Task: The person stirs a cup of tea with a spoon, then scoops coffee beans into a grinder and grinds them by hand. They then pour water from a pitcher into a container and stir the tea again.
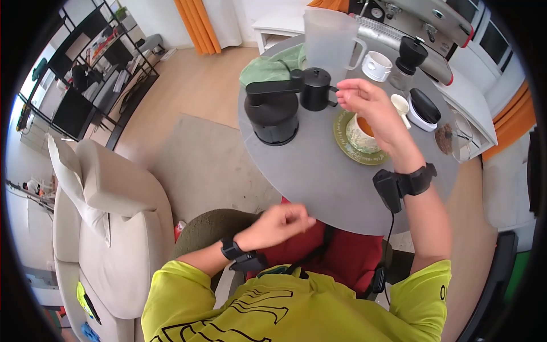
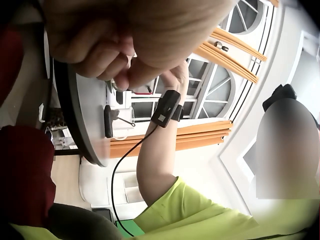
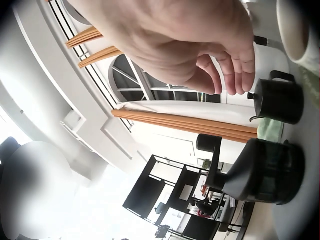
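Note:
My right hand (image 1: 373, 108) hovers over a patterned cup (image 1: 360, 141) that holds an orange-brown drink. Its fingers are relaxed and slightly bent, with nothing between them. The cup stands on a green saucer (image 1: 344, 130) with lettering on its rim, partly covered by the hand. Just beyond the fingertips is a small black lidded pot (image 1: 315, 90), its handle toward the hand. To its left stands a black dome-shaped device (image 1: 272, 114) with a long arm on top. My left hand (image 1: 279, 224) hangs loosely curled over my lap by the table's near edge, holding nothing.
On the round grey table (image 1: 325, 182) are a translucent pitcher (image 1: 327, 43), green cloth (image 1: 259, 71), white mug (image 1: 376, 65), black-topped grinder (image 1: 411, 54), white scoop (image 1: 400, 105) and black-and-white container (image 1: 424, 108). An espresso machine (image 1: 393, 28) stands behind. A cable (image 1: 391, 239) hangs from my right wrist.

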### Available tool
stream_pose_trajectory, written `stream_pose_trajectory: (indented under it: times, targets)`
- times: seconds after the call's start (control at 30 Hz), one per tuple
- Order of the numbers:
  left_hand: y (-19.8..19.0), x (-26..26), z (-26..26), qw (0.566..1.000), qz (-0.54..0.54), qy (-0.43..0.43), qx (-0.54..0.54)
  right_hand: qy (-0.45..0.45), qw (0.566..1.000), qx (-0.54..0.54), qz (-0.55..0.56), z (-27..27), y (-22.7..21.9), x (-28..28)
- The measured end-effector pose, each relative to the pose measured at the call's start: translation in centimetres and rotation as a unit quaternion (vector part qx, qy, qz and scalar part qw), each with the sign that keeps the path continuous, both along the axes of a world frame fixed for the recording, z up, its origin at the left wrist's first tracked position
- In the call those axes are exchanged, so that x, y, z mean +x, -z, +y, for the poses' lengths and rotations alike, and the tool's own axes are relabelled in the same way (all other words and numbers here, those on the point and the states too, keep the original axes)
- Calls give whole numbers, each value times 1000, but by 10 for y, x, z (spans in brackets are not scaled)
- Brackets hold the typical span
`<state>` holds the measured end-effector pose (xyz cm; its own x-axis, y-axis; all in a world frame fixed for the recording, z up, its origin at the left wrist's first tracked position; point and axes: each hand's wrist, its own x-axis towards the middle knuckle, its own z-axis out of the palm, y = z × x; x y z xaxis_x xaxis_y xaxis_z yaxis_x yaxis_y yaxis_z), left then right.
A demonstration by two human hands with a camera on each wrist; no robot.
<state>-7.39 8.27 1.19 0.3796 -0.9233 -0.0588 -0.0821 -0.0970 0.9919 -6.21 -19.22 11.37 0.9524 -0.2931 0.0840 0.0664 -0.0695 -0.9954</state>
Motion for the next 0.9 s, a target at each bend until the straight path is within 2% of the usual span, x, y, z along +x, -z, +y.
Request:
stream_pose_trajectory:
  times: [0.03, 0.07, 0.13, 0.2, 0.27, 0.4, 0.47, 0.57, 0.7, 0.83, 0.9]
  targets:
    - [-11, 11, 1, 996, 66, -51, -3, -28, 1000, -7, 2, 2, 8, 4]
    - [-32, 24, 1, 986, 72, -143, 37, -35, 999, -7, 2, 11, 13, 7]
    - [-29, 62, 0, 946, -19, -307, -103, -44, 999, -1, 29, 29, 21, 12]
    - [-25, 99, 0, 930, -46, -344, -124, -82, 995, 15, 55, 38, 35, 24]
    - [-24, 124, -3, 902, -188, -379, -90, -66, 994, -34, 80, 51, 45, 36]
    - [-17, 148, -23, 928, -186, -321, -36, -54, 995, -44, 66, 65, 59, 56]
    - [-21, 149, -32, 961, -101, -246, -81, -69, 996, -21, 57, 69, 57, 55]
    - [-12, 152, -37, 958, -98, -252, -97, -75, 996, 3, 51, 71, 59, 55]
    - [-25, 141, -37, 956, -104, -262, -82, -86, 995, -9, 45, 68, 58, 53]
    - [-39, 123, -33, 950, -118, -272, -102, -61, 997, -23, 32, 71, 48, 33]
    - [-51, 111, -29, 950, -130, -267, -101, -27, 992, -118, -28, 69, 43, 15]
